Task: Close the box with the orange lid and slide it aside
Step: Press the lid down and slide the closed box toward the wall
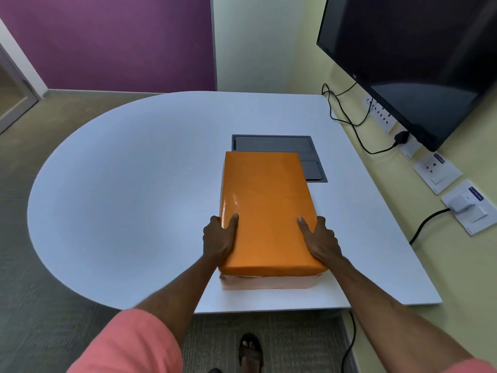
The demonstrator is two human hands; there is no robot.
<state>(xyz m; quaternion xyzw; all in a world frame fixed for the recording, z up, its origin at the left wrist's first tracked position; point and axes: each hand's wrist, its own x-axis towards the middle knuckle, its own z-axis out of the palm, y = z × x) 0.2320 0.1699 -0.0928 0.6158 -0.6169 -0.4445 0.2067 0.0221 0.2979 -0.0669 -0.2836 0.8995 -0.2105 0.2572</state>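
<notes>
Gripping the orange lid (266, 211) sides: left hand (219, 238), right hand (320, 239).

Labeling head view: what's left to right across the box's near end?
Bare white table → left hand → orange lid → right hand → wall sockets.

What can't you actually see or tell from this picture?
Head view only:
- Inside the box: covered by the orange lid.
- Fingers of the left hand and right hand: wrapped down the lid's sides, only thumbs show on top.
- Grey panel in the table: partly behind the lid.
- Screen: cut off by the edge.
</notes>
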